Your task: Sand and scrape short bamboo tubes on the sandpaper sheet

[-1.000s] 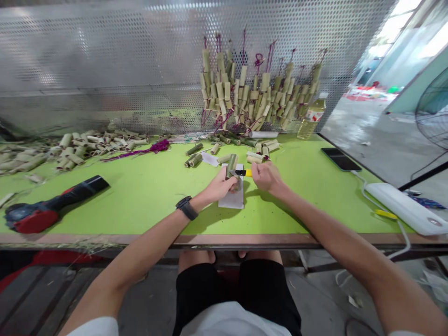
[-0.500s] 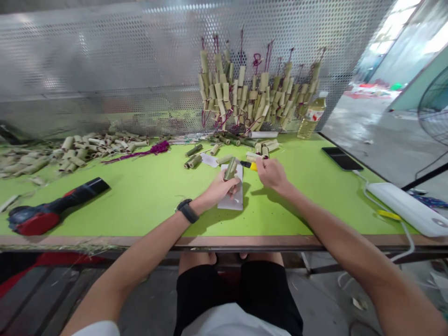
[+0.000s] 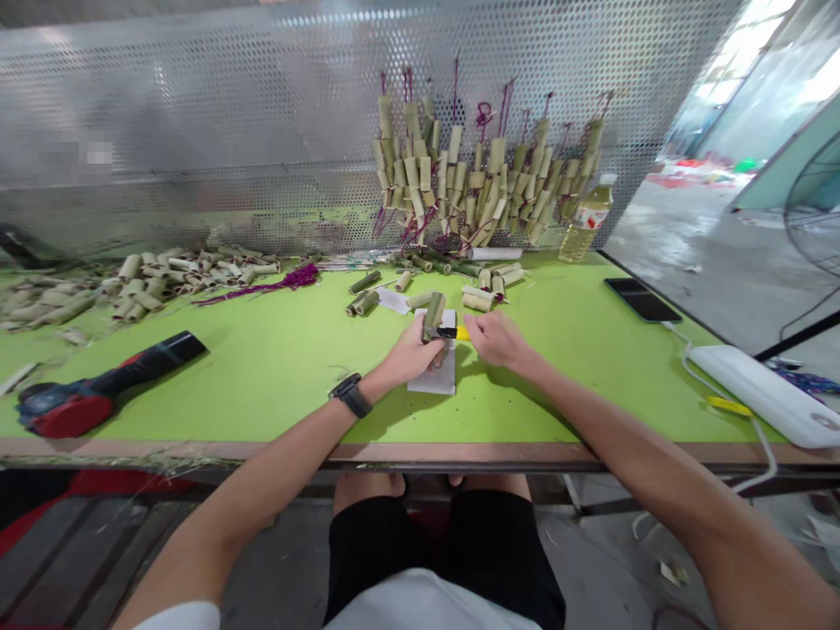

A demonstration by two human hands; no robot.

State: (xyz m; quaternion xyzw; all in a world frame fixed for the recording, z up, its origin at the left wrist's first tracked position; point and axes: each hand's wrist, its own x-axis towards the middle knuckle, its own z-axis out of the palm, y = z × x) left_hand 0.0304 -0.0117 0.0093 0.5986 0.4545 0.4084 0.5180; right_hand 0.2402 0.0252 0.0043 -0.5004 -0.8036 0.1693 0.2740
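My left hand is closed around a short green bamboo tube, held tilted above a small white block on the green tabletop. In my right hand is a yellow-and-black utility knife, gripped by its yellow handle. Its metal front end lies against the lower part of the bamboo tube, close to my left fingers. The exact contact is too small to make out.
Strings of bamboo tubes hang on the perforated metal panel. Loose bamboo pieces lie at the back left, near purple cord. A red-and-black power tool, an oil bottle, a phone and a white power strip stand around.
My right hand has moved left and slightly down, bringing the utility knife from beside the bamboo tube onto it. My left hand stays nearly in place, still holding the tube.
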